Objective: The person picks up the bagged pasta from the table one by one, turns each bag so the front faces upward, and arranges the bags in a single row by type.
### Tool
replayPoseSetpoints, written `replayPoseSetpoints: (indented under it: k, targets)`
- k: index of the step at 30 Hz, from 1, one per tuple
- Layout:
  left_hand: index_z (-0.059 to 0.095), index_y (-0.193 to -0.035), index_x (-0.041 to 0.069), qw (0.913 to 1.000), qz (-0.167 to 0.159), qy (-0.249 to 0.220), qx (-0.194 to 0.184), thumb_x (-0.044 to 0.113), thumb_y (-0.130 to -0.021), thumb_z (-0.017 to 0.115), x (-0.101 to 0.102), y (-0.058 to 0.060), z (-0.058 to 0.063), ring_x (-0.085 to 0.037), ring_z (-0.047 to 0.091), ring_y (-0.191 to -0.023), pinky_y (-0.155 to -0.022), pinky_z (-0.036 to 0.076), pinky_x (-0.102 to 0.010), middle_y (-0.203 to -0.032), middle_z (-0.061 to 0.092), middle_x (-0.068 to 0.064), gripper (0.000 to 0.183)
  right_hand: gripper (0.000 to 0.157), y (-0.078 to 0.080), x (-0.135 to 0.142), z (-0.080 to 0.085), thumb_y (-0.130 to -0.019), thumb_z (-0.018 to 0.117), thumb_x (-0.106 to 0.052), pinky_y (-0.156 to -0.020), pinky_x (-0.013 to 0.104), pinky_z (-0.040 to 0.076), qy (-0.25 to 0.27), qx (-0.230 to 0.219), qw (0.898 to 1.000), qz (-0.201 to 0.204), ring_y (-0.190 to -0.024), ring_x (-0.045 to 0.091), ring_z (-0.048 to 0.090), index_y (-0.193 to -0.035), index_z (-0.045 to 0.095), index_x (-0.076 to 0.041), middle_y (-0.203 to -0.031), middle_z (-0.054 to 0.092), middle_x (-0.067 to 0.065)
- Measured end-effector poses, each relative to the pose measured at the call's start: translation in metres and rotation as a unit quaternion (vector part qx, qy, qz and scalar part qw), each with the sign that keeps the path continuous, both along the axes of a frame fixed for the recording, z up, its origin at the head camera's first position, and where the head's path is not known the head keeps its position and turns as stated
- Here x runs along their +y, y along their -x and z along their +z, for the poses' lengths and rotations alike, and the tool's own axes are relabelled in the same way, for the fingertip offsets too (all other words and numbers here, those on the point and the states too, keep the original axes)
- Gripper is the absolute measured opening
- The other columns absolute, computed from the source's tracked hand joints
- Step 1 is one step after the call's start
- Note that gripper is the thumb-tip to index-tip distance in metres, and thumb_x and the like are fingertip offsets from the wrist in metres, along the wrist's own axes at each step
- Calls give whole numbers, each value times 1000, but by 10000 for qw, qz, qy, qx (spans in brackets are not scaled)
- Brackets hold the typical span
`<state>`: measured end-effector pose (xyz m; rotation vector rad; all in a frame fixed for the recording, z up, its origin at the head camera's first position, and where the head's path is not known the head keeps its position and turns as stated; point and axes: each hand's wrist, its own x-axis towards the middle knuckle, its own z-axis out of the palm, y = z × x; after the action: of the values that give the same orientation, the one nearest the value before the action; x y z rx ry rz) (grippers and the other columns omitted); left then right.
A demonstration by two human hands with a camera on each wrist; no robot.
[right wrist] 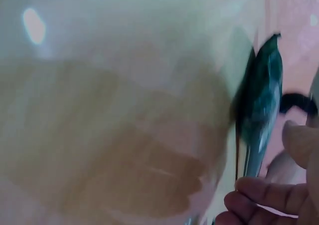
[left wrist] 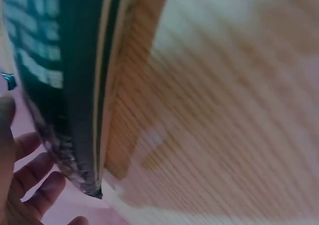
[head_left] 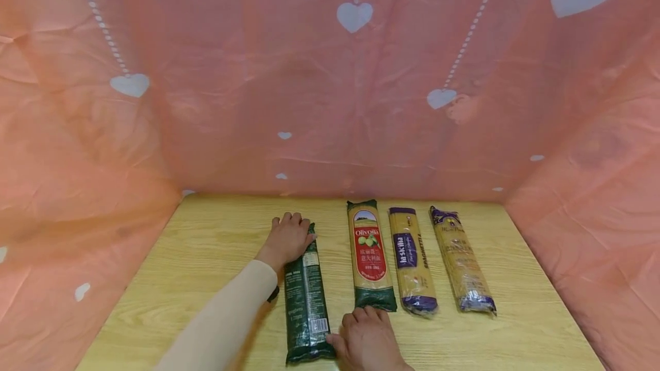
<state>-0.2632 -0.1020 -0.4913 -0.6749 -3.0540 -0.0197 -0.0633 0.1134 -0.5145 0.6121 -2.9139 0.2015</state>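
A dark green spaghetti pack (head_left: 305, 302) lies lengthwise on the table, its printed back and barcode facing up. My left hand (head_left: 290, 239) holds its far end, thumb along the right edge and fingers on the far left side. In the left wrist view, the fingers (left wrist: 37, 177) curve at the pack's tapered end. My right hand (head_left: 368, 336) is at the near end, thumb tip by the pack's lower right edge. Its loosely bent fingers reach the bottom of the red-labelled Olivoila spaghetti pack (head_left: 368, 251). The right wrist view is blurred around the green pack end (right wrist: 261, 95).
Right of the Olivoila pack lie a purple-labelled la Sicilia spaghetti pack (head_left: 412, 262) and another purple-ended pasta pack (head_left: 462, 262), slightly slanted. All rest on a light wooden table (head_left: 206, 256). A pink cloth (head_left: 309, 90) with white hearts surrounds the table's back and sides.
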Motion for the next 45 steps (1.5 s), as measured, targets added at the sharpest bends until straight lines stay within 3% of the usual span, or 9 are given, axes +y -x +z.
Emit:
replayPoseSetpoints:
  k: [6,17,23,28,32,36,40,43,45]
  targets:
    - [65,-140,8,9991,276,294,-86,60,-110,40,4,11,-8,-41,45,-139,-116,33,-70,-145,56,-17,64,68,-1,-26,-4,-96,47,-80,-72,43,44,-9,-970,9949,-272,-78,20,54,-82,67,-17,-76,53,-3]
    - [56,-135,4,9988,446,-83,-160,58,-112,36,8,13,-15,-40,45,-131,-118,25,-69,-133,54,-17,62,64,0,-38,-9,-93,54,-80,-70,38,30,-131,-1163,9915,-571,-68,17,38,-78,62,-18,-70,41,-5]
    - [56,-121,5,9984,161,-303,439,50,-114,37,7,13,0,-39,48,-124,-116,28,-69,-120,56,-16,50,65,4,-38,-7,-89,62,-78,-71,40,33,71,-1412,9877,-673,-73,19,46,-85,66,-13,-76,50,-1]
    - [60,-110,6,9938,-111,-462,1003,35,-115,38,15,14,21,-41,48,-127,-110,35,-68,-121,60,-17,36,63,9,-37,-4,-89,68,-74,-74,43,35,434,-1712,9818,-704,-78,22,51,-92,68,-10,-82,54,1]
    - [58,-106,8,9903,-129,-603,1248,29,-115,39,21,11,39,-38,51,-113,-105,38,-64,-113,60,-15,29,56,12,-33,-3,-89,73,-67,-73,43,35,758,-1725,9798,-674,-78,22,50,-94,67,-11,-84,54,1]
    - [58,-105,5,9799,-270,-817,1798,24,-114,46,25,7,57,-39,52,-104,-101,39,-61,-107,60,-17,24,52,15,-26,1,-87,79,-60,-72,43,36,695,-1147,9889,-637,-79,22,51,-96,68,-10,-83,56,1]
    - [62,-106,1,9660,-236,-733,2467,23,-113,48,24,4,72,-40,53,-100,-97,42,-62,-105,59,-20,26,44,17,-21,6,-83,85,-51,-71,39,36,388,21,9982,-463,-80,22,55,-91,68,-12,-82,60,0]
    - [62,-103,3,9602,-11,-828,2667,22,-113,49,22,2,82,-38,52,-92,-91,41,-60,-96,55,-18,25,40,19,-18,8,-77,90,-42,-70,35,31,169,1132,9934,-118,-77,20,54,-84,62,-15,-79,58,0]
    - [60,-99,6,9586,133,-895,2699,22,-113,49,22,0,87,-36,49,-86,-86,40,-58,-87,51,-14,24,36,22,-16,8,-76,89,-33,-70,34,29,0,1886,9819,160,-73,19,51,-79,57,-16,-75,56,0]
